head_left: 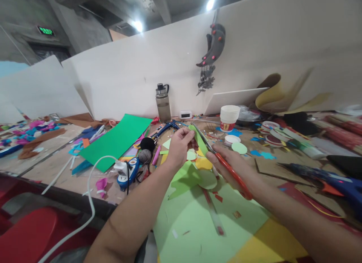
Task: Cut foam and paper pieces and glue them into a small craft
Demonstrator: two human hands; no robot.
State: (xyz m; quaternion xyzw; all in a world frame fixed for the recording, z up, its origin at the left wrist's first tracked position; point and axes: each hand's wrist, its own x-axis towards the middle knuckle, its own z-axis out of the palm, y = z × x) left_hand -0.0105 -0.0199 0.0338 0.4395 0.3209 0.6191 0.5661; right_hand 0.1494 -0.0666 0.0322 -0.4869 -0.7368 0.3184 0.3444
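Above the table (51, 168), my left hand (178, 148) pinches the green strip (200, 141) at its top end; right hand (238, 163) clamps the scissors (233, 175), blades meeting it. Strip looks light, floppy: I'd hold near the cut.

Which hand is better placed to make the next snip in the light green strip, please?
Right, most likely: the right hand grips the red scissors, blades at the green strip, which the left hand pinches steady.
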